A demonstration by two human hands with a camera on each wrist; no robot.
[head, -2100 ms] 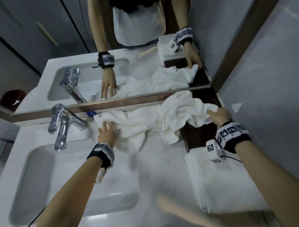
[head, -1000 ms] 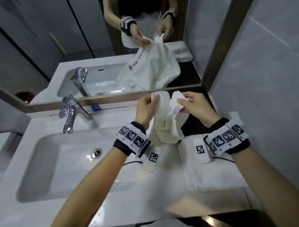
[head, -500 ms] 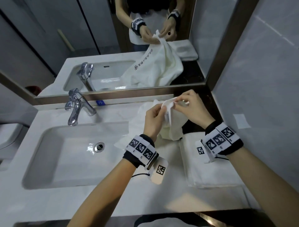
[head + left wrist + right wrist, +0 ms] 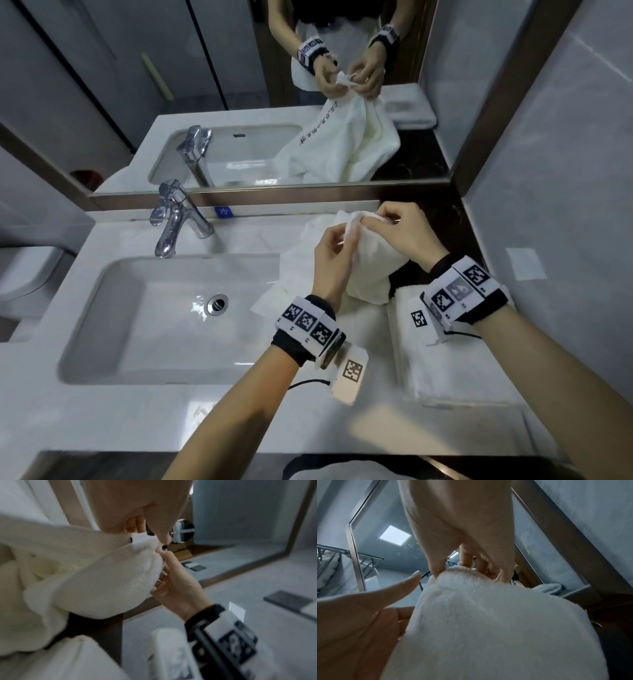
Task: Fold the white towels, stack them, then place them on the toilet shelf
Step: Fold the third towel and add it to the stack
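Observation:
A white towel [image 4: 370,270] hangs bunched above the counter, right of the sink, its lower part resting on the countertop. My left hand [image 4: 346,234] and right hand [image 4: 371,219] pinch its top corners close together. The left wrist view shows the towel [image 4: 102,581] below my left hand [image 4: 149,534], with my right hand [image 4: 175,585] against its edge. In the right wrist view my right hand [image 4: 465,566] pinches the towel [image 4: 488,628] from above, and my left hand [image 4: 368,608] is at the lower left. A folded white towel [image 4: 452,370] lies on the counter under my right wrist.
The sink basin [image 4: 171,308] and chrome faucet [image 4: 174,219] fill the left of the white counter [image 4: 137,421]. A mirror [image 4: 222,85] runs along the back, a grey wall [image 4: 565,205] stands close on the right. A toilet [image 4: 20,274] shows at the far left.
The towel lay spread along the mirror; both hands lifted it and brought its two ends together. The hands now pinch the joined corners, a little lower and closer to each other.

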